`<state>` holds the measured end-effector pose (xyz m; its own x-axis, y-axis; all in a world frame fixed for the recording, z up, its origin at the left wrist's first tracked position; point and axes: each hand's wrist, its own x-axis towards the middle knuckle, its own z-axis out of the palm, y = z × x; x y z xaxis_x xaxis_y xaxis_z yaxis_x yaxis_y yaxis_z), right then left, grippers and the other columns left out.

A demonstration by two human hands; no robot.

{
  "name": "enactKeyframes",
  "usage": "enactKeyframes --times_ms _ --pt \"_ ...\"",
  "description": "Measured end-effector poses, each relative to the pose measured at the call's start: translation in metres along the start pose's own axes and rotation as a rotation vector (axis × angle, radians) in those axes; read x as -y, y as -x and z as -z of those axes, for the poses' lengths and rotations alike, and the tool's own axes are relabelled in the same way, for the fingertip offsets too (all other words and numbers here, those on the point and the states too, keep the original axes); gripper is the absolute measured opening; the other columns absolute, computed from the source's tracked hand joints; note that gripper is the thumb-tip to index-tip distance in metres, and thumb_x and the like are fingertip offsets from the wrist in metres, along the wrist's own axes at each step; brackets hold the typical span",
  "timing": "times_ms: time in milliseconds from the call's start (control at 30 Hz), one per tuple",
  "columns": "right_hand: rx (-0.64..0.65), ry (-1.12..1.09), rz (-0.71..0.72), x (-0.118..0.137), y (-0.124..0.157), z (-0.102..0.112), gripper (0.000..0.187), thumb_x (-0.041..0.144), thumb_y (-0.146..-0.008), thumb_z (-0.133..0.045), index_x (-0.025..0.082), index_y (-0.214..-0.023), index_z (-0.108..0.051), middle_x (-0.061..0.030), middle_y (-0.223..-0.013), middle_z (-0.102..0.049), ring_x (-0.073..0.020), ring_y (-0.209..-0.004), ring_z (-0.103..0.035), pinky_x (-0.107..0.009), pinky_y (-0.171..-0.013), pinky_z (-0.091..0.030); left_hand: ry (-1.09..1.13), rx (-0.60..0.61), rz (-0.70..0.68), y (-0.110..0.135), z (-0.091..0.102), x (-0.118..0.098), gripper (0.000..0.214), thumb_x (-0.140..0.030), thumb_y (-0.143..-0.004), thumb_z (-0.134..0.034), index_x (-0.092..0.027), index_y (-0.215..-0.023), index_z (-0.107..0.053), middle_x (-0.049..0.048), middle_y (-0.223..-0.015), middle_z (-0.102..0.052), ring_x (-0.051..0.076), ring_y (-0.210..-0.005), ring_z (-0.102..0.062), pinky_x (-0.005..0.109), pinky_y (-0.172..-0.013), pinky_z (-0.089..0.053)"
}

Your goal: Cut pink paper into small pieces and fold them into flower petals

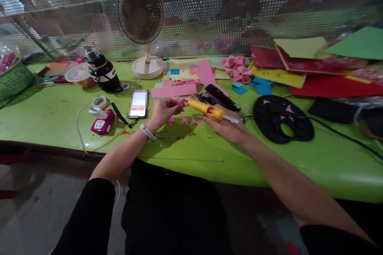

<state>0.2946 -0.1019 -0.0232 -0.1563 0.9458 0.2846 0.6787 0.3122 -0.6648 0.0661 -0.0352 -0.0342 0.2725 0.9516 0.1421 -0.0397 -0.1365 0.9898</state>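
Green counter (pixel 56 109), viewed from above the wearer's lap. At far left stands a basket (pixel 16 81); to its right, a clear tub (pixel 77 73) sits just beside a black bottle (pixel 105 73). Nearer the front edge lie a roll of tape (pixel 96 103) and a purple adapter (pixel 103 123), the latter with a white charger (pixel 98 112) plugged into it. Next comes a phone (pixel 139 102), its screen lit, with an upright fan (pixel 140 16) behind it. The left hand (pixel 164 110), a white band (pixel 147 132) about its wrist, pinches a small pink piece (pixel 181 102) over the middle of the counter. Behind this lies a pink strip (pixel 173 90); in front, pink scraps (pixel 184 120), some star-shaped, are scattered. The right hand (pixel 227 128) grips a yellow glue gun (pixel 205 107), nozzle directed left at the pink piece; whether the two touch cannot be told. A pale stick (pixel 231 119) projects from the gun's rear. Beyond the right hand lie black tools (pixel 223 97) and, farther back, folded pink flowers (pixel 236 68). At right, a black pad (pixel 269 127) bears further scraps, and coloured sheets (pixel 278 75) are piled behind it.
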Motion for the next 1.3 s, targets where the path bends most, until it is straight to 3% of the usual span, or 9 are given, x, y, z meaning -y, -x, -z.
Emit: enactKeyframes --times_ms 300,500,1300 --pt "0.0 0.048 0.025 -0.004 0.003 -0.002 0.026 0.052 -0.089 -0.057 0.027 -0.093 -0.057 -0.0069 -0.088 -0.068 -0.03 -0.082 -0.067 -0.045 -0.071 -0.053 -0.121 0.021 -0.074 0.005 0.002 -0.001 0.042 -0.05 -0.075 -0.078 -0.011 -0.086 -0.069 0.0094 -0.081 -0.075 0.014 -0.073 -0.072 0.031 -0.071 -0.061" --pt "-0.004 0.057 0.03 -0.005 0.003 -0.001 0.026 0.052 -0.089 -0.058 0.026 -0.094 -0.057 -0.0069 -0.091 -0.068 -0.0309 -0.086 -0.067 -0.046 -0.074 -0.053 -0.181 0.017 -0.096 0.004 0.003 0.001 0.037 -0.046 -0.078 -0.076 -0.011 -0.088 -0.07 0.0105 -0.083 -0.075 0.014 -0.074 -0.072 0.03 -0.072 -0.061" --pt "-0.01 0.139 0.054 -0.017 0.003 -0.005 0.024 0.051 -0.087 -0.06 0.027 -0.09 -0.056 -0.0065 -0.085 -0.067 -0.0295 -0.077 -0.066 -0.043 -0.067 -0.053 -0.216 0.027 -0.139 0.0 0.006 0.012 0.043 -0.054 -0.078 -0.075 -0.012 -0.089 -0.07 0.0106 -0.083 -0.075 0.016 -0.075 -0.072 0.03 -0.069 -0.06"
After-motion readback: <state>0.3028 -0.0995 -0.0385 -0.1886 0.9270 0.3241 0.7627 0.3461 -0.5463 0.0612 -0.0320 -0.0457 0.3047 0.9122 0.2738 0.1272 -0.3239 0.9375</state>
